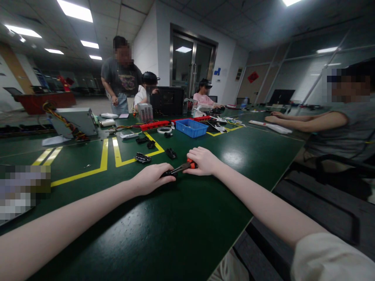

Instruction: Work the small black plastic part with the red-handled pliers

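Observation:
Both my arms reach out over a dark green table (164,234). My right hand (203,160) is closed round the orange handle of a pair of pliers (182,168), whose dark jaws point left. My left hand (150,178) is closed over a small black part (169,173) at the tip of the jaws, pressing it to the table. Several similar small black parts (142,158) lie just beyond my hands, near yellow tape lines (104,156).
A blue bin (191,127), a red power strip (154,125), a tape roll (164,130) and a metal power-supply box with wires (74,123) stand further back. A seated person's arms (301,121) rest on the table at right. Other people are at the far end.

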The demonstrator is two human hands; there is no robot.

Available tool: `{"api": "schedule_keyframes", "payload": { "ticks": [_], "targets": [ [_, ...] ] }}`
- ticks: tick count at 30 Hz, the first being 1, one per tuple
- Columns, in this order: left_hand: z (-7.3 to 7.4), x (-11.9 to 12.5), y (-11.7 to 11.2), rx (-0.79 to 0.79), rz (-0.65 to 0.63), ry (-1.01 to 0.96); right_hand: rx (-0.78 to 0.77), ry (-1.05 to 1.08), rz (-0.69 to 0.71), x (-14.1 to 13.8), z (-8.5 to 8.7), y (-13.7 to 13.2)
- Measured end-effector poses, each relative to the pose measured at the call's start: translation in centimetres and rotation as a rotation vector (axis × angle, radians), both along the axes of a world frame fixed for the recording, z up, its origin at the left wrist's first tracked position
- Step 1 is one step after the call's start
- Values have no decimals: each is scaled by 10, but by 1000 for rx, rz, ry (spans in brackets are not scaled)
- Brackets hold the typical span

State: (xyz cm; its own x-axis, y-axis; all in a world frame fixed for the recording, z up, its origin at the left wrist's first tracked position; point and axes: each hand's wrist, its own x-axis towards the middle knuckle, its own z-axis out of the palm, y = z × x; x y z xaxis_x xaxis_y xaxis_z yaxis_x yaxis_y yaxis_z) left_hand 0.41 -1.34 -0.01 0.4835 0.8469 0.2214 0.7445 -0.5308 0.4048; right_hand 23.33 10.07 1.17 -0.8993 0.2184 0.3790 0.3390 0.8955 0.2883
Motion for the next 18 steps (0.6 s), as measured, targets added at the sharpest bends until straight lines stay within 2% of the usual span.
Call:
{"api": "schedule_keyframes", "payload": {
  "ticks": [9,18],
  "targets": [
    [0,1,0,-2,1,2,5,9,5,0,2,1],
    [2,1,-2,26,2,32,-53,31,-28,0,1,0]
  ]
}}
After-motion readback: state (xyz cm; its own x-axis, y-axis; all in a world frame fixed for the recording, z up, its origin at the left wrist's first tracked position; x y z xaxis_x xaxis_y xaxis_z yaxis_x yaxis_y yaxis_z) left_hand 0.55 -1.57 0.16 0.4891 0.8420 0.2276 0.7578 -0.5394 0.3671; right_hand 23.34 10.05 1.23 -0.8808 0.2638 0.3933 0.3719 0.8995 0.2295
